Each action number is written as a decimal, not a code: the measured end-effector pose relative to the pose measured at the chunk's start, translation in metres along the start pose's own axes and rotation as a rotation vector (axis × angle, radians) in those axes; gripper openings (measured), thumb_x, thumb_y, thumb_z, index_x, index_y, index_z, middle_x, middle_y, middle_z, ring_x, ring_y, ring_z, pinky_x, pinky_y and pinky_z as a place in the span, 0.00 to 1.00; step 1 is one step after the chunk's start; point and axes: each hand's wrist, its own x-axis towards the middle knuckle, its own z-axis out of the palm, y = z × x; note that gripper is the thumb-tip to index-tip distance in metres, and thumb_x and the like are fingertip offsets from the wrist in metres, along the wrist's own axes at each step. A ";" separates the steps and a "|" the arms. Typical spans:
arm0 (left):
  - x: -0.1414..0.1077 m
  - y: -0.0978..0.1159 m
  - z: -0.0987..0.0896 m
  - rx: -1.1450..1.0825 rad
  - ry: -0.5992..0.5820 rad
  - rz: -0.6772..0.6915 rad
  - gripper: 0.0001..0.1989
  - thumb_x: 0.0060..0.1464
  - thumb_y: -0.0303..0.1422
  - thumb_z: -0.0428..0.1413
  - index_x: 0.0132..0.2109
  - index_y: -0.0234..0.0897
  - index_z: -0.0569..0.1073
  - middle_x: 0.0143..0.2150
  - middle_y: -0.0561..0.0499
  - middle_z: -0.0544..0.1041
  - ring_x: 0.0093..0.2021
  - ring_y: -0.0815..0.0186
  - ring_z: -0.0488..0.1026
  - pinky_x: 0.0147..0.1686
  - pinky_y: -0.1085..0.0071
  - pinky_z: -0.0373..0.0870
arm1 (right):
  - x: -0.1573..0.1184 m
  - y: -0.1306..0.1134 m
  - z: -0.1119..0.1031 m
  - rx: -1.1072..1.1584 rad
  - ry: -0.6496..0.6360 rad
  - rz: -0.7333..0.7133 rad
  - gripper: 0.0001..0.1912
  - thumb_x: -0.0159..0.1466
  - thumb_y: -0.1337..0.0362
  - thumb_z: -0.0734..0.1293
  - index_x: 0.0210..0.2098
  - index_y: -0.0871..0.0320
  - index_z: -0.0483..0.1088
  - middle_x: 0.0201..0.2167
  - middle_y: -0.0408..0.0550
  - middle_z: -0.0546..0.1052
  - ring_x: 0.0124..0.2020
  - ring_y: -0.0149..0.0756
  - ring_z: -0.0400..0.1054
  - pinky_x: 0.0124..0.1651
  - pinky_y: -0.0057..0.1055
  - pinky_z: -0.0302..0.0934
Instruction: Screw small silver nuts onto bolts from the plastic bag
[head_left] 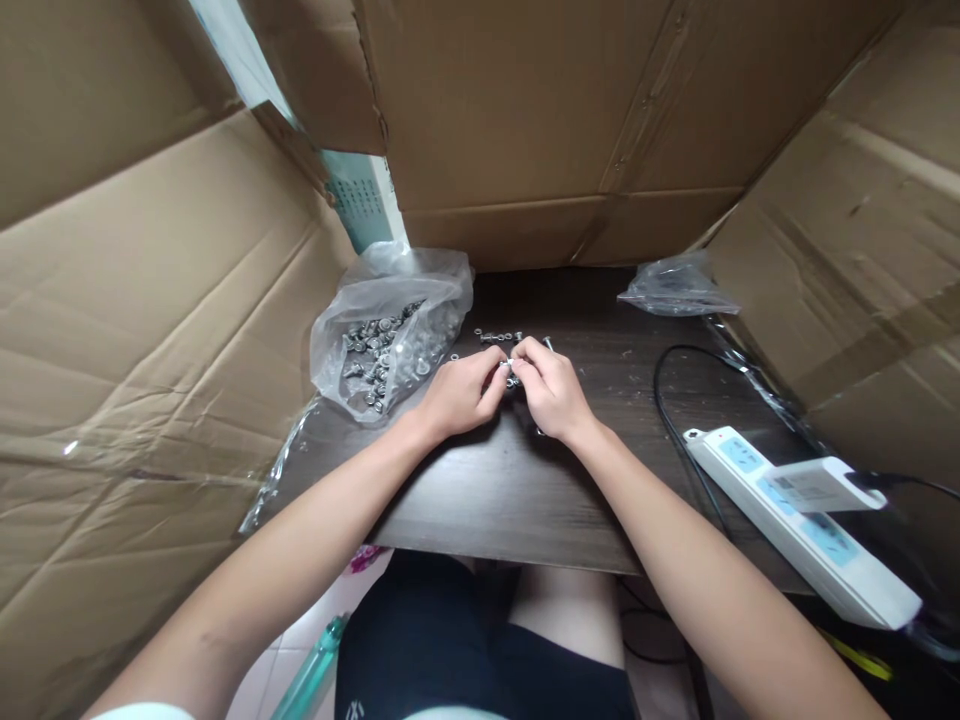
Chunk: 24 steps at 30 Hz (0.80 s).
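We hold a small silvery metal piece (511,362), partly hidden, in our hands (466,392) (553,392); small silvery metal screws and rings (491,338) lie loose on the desk (495,490).

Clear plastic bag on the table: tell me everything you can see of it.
The bag is thin, crinkled, cloudy see-through plastic. It slumps on the dark table, left of centre, mouth gaping and rim uneven. Inside are many small silvery metal parts, some blurred through the film. The left hand is beside its right edge; whether they touch, I cannot tell.
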 end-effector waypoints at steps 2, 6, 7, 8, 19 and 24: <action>0.000 0.000 0.000 -0.005 -0.002 0.001 0.11 0.68 0.35 0.46 0.37 0.38 0.67 0.30 0.50 0.73 0.29 0.64 0.69 0.32 0.69 0.61 | 0.001 0.000 0.000 0.000 -0.005 -0.012 0.10 0.68 0.61 0.58 0.30 0.54 0.61 0.26 0.43 0.68 0.28 0.36 0.60 0.35 0.33 0.52; 0.000 -0.001 0.001 -0.017 0.005 0.010 0.11 0.68 0.36 0.46 0.37 0.38 0.67 0.29 0.51 0.72 0.29 0.64 0.69 0.32 0.68 0.61 | 0.001 -0.001 0.000 0.005 -0.009 -0.031 0.13 0.69 0.60 0.58 0.28 0.54 0.59 0.23 0.42 0.66 0.26 0.34 0.58 0.33 0.33 0.51; 0.000 -0.001 0.001 -0.018 0.006 0.011 0.12 0.68 0.36 0.46 0.38 0.38 0.68 0.29 0.51 0.72 0.29 0.64 0.69 0.31 0.68 0.61 | 0.002 -0.002 0.000 0.007 -0.010 -0.028 0.14 0.69 0.60 0.57 0.27 0.54 0.58 0.23 0.42 0.65 0.26 0.34 0.57 0.33 0.33 0.50; 0.000 -0.001 0.001 -0.019 0.006 0.012 0.12 0.68 0.36 0.46 0.38 0.38 0.68 0.29 0.51 0.72 0.29 0.64 0.69 0.31 0.68 0.61 | 0.001 -0.002 0.000 0.007 -0.012 -0.023 0.15 0.70 0.59 0.57 0.26 0.54 0.57 0.22 0.42 0.64 0.25 0.34 0.56 0.32 0.33 0.50; 0.000 -0.001 0.001 -0.018 0.003 0.007 0.12 0.69 0.36 0.46 0.37 0.38 0.67 0.29 0.51 0.72 0.28 0.65 0.69 0.31 0.68 0.61 | 0.000 0.001 0.002 -0.020 0.009 -0.006 0.19 0.72 0.58 0.56 0.25 0.54 0.54 0.21 0.41 0.62 0.24 0.33 0.55 0.31 0.33 0.48; 0.000 -0.001 0.001 -0.008 -0.003 -0.007 0.12 0.69 0.36 0.45 0.37 0.38 0.67 0.30 0.50 0.73 0.29 0.64 0.70 0.32 0.68 0.61 | 0.000 0.001 0.001 -0.021 0.023 -0.037 0.11 0.70 0.61 0.58 0.30 0.55 0.61 0.27 0.43 0.69 0.29 0.35 0.61 0.36 0.33 0.53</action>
